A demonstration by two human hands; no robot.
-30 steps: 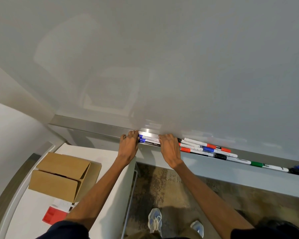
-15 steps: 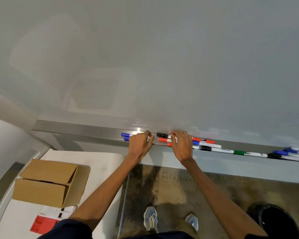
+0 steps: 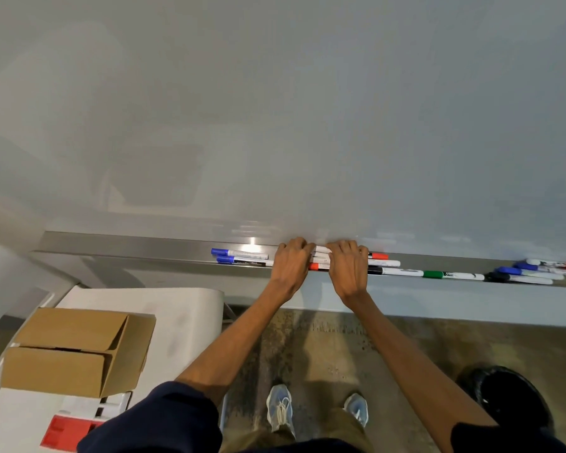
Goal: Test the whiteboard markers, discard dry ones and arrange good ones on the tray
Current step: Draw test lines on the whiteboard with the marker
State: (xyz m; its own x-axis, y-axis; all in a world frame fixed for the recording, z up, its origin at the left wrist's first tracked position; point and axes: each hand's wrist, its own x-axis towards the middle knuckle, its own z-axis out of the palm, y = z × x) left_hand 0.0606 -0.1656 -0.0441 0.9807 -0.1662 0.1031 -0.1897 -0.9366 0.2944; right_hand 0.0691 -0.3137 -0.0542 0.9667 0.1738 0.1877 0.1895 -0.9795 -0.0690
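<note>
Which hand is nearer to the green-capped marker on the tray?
Right. The right hand, curled over markers, is left of the green-capped marker along the tray; the left hand is farther left, beside it.

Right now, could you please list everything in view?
whiteboard: one, white, wall.
tray: one, metal, below whiteboard.
left markers: two, blue caps, tray's left.
middle markers: several, red and black ends, under hands.
green marker: one, right of hands.
right markers: several, mixed caps, tray's right end.
box: one, brown, on table.
table: one, white, lower left.
red item: one, beside box.
bin: one, black, floor right.
left hand, right hand: curled over middle markers.
</note>
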